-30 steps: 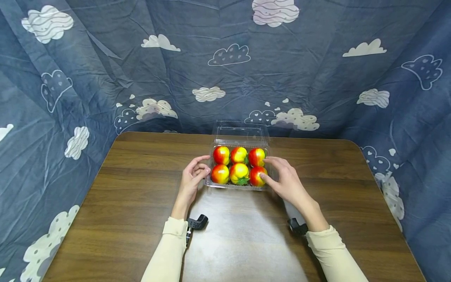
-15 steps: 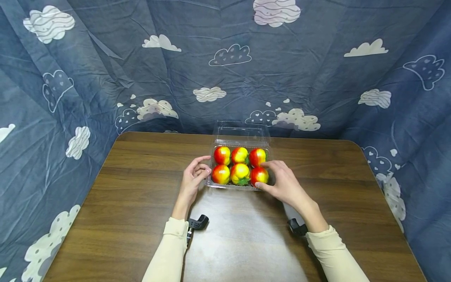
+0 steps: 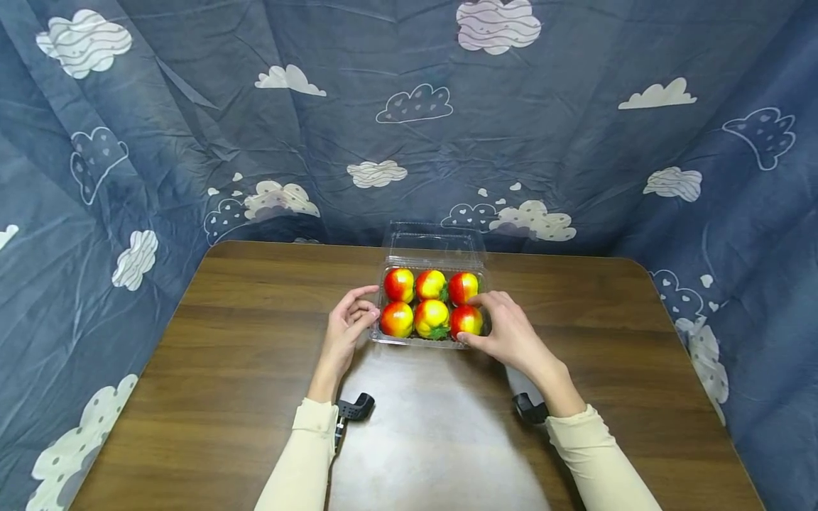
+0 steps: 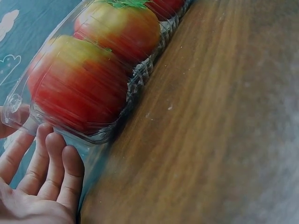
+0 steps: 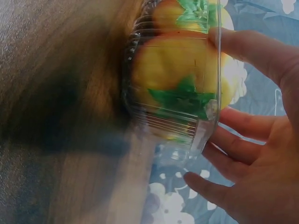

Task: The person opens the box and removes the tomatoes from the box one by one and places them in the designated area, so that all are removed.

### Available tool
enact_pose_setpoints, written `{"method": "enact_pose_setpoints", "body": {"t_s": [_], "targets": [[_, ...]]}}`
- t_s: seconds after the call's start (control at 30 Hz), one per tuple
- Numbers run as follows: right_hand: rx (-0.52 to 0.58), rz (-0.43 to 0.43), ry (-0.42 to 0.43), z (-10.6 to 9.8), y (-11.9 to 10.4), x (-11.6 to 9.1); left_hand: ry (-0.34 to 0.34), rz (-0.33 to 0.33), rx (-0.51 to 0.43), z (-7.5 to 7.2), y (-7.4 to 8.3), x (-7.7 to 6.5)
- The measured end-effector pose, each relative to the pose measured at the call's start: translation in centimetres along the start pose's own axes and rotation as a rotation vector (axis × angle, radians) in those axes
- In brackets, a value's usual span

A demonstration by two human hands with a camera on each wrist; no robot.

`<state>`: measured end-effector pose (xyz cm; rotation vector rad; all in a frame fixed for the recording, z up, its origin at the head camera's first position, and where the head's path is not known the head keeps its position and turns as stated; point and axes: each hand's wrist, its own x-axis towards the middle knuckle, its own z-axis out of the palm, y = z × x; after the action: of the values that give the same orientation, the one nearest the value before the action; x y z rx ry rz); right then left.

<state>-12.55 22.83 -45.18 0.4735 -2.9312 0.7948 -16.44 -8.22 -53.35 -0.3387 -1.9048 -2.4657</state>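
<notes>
A clear plastic clamshell box (image 3: 418, 343) stands on the table, its transparent lid (image 3: 437, 241) raised at the back. Two rows of red-and-yellow fruit with green leafy crowns fill it. My left hand (image 3: 345, 323) holds the box's left side, thumb at the rim; in the left wrist view several fingers (image 4: 70, 175) lie loosely along the outside of the corner. My right hand (image 3: 508, 333) grips the front right fruit (image 3: 465, 321), thumb at its front and index finger behind it. In the right wrist view this fruit (image 5: 173, 65) shows a green leafy crown through the box wall.
The brown wooden table (image 3: 243, 369) stretches out on both sides of the box. Blue cloth (image 3: 549, 128) with cloud prints hangs behind it and at the sides. Each wrist carries a dark camera mount (image 3: 356, 407).
My right hand has come nearer the box's front edge. Its thumb and index finger have moved from across the two right fruits to around the front one. My left hand stays in place.
</notes>
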Motion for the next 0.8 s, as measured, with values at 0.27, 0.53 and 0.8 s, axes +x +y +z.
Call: {"method": "enact_pose_setpoints", "body": {"t_s": [0.27,0.53,0.8], "targets": [[0.021,0.0,0.075,-0.44,-0.23,-0.06,-0.012,0.008,-0.009,-0.02,-0.11,0.11],[0.059,-0.015,0.143,-0.83,-0.06,-0.18,-0.005,0.01,-0.004,0.0,-0.06,0.04],[0.127,-0.031,0.213,-0.88,0.25,-0.21,-0.003,0.006,-0.005,-0.01,0.01,-0.15]]}}
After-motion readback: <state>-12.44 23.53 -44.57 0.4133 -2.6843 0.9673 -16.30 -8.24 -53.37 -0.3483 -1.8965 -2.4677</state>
